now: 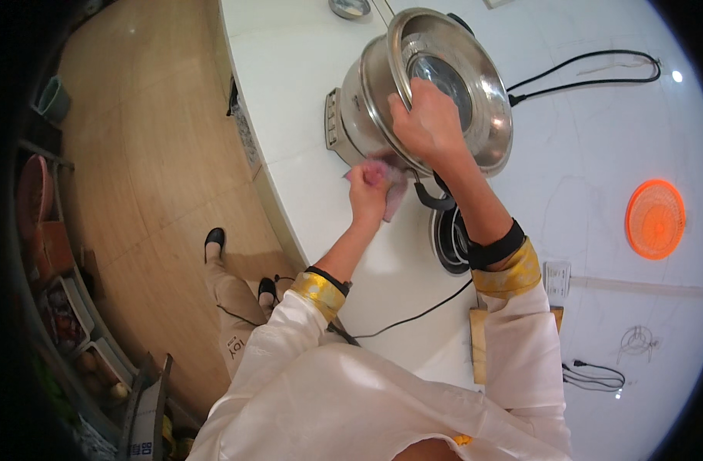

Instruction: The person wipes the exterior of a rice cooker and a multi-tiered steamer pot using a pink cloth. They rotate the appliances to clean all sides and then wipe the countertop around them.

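Observation:
My right hand (429, 124) grips the near rim of a wide, shiny steel vessel or lid (489, 127), tilted over a steel pot. Its round centre looks dark and glassy. The pot (354, 109) stands on an electric base with buttons (332, 118), on the white counter. A black curved handle (432, 199) sticks out at the pot's near side. Below my right hand, my left hand (368, 196) holds a crumpled pink cloth (394, 196) against or close to the pot's lower side; contact cannot be told. The cloth is slightly blurred.
Black round cookware (452, 242) stands behind my right forearm. A black cable (420, 316) crosses the white counter (386, 271). An orange plastic basket (655, 219) and looped cords (593, 377) hang on the wall. Shelves with bins (106, 369) stand at left, across the wooden floor.

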Demonstrator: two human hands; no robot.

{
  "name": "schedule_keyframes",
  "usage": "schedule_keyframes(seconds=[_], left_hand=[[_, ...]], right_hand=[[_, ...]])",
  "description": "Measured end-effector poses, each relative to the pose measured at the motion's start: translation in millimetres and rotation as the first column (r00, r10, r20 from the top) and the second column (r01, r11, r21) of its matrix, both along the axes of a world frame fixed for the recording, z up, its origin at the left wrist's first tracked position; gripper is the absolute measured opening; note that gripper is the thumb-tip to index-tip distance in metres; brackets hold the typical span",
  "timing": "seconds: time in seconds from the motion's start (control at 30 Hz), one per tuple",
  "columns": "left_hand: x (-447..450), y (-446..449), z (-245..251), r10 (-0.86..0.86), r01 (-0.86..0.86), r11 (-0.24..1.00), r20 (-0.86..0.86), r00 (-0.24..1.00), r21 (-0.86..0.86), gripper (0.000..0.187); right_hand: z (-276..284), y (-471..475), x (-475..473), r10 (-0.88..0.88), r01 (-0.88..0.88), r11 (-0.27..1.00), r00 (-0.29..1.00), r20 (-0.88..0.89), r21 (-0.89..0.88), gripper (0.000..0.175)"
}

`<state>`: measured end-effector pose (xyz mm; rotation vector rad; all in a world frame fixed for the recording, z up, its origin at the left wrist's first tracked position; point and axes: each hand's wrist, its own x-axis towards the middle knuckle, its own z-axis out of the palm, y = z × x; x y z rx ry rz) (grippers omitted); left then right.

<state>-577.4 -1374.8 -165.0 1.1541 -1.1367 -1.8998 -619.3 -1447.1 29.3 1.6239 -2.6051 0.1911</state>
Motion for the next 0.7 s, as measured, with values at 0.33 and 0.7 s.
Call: schedule_keyframes(seconds=[0.33, 0.7], left_hand=[[-4.8, -2.6, 13.3, 0.056, 0.167, 0.885, -0.456, 0.888, 0.435, 0.04], [-5.9, 4.3, -25.3, -0.013, 0.259, 0.861, -0.491, 0.871, 0.437, 0.018]], right_hand=[[-4.9, 4.9, -5.6, 0.063, -0.064, 0.998, 0.997, -0.044, -0.026, 0.028], [-6.7, 3.6, -7.8, 0.047, -0.049, 0.997, 0.998, -0.041, -0.052, 0.03]])
